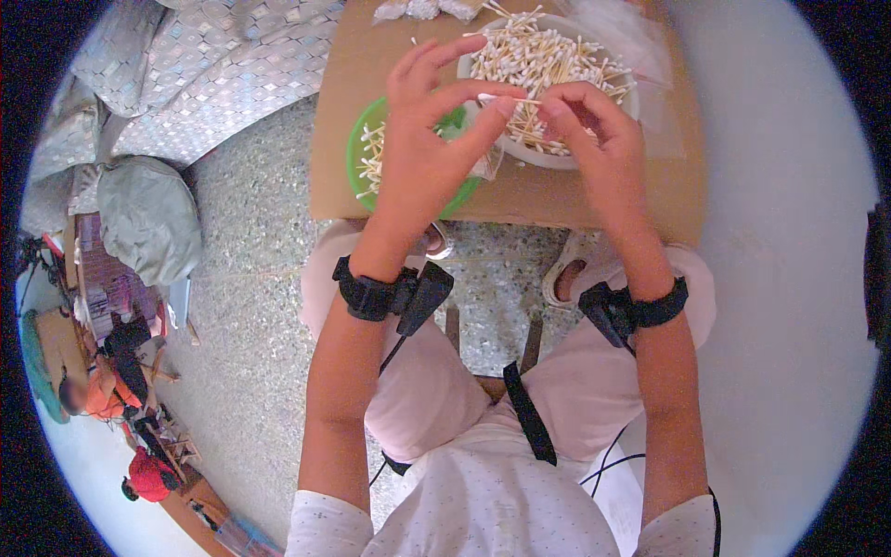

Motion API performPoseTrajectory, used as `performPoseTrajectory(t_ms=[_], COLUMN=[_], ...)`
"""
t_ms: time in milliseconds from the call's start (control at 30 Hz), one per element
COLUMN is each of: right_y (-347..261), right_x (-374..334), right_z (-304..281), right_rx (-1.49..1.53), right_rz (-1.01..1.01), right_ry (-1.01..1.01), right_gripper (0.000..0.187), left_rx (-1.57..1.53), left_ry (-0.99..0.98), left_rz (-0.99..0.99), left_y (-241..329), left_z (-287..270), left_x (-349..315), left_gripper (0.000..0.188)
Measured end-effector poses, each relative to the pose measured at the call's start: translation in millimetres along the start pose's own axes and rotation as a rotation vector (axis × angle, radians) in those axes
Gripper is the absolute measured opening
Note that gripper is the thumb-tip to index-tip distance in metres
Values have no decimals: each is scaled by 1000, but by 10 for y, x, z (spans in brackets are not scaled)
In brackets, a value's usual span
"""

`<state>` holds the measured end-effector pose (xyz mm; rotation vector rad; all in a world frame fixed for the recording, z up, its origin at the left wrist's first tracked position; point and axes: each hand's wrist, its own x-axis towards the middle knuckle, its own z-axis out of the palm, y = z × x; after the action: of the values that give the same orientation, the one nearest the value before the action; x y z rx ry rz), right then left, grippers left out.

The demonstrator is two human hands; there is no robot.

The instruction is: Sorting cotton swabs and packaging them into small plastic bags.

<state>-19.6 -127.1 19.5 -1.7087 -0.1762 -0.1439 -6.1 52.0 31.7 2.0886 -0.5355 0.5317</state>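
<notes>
Your left hand (pixel 418 146) and right hand (pixel 613 153) pinch opposite ends of one cotton swab (pixel 526 101), with the white bowl (pixel 548 163) at two o'clock from it and the green bowl (pixel 354 162) at eight. If your fingers pull or twist unevenly, it could snap or flick off into either bowl

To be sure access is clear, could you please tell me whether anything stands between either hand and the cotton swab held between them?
Nothing visible does: the left hand and right hand both touch the cotton swab directly, and the white bowl shows only behind it.
</notes>
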Motion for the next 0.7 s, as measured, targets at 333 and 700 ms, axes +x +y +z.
performPoseTrajectory(t_ms=[333, 700], right_y=[-4, -52], right_x=[-10, -32], right_z=[-35, -46], right_rx=[217, 16], right_rz=[-31, 64], right_ry=[-14, 52], right_gripper=[15, 19], left_rx=[-197, -44], left_ry=[23, -505], left_rz=[-157, 119], left_y=[-7, -131], left_z=[-18, -199], left_x=[-24, -113], left_gripper=[15, 72])
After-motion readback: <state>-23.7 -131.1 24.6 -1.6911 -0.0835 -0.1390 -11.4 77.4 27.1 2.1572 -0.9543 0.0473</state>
